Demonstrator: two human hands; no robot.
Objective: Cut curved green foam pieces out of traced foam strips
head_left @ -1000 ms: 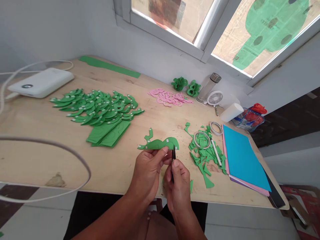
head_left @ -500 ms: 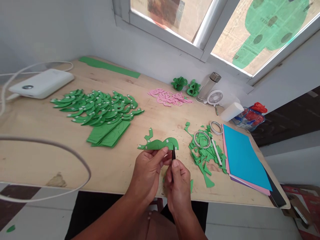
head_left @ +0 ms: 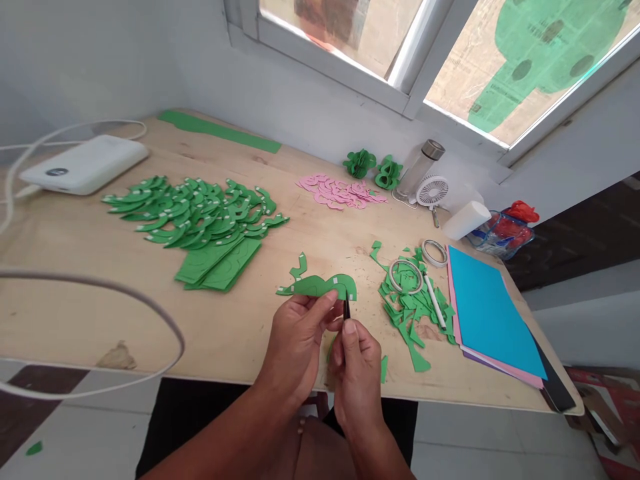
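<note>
Now | left hand point(head_left: 296, 333) grip: one paper strip point(head_left: 315, 287) | right hand point(head_left: 357, 365) grip: one black tool point(head_left: 347, 309) | two tape rolls point(head_left: 435, 263)

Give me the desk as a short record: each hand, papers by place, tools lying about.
left hand: fingers pinching green paper piece with white patches
right hand: gripping dark narrow tool, tip at that paper; type unclear
left side: green cutouts heaped beside green sheets
far side, middle: pink cutouts
right of hands: green scraps, with one tape ring and white pen on top; second tape ring beyond
far right: blue sheet topping a stack
</note>
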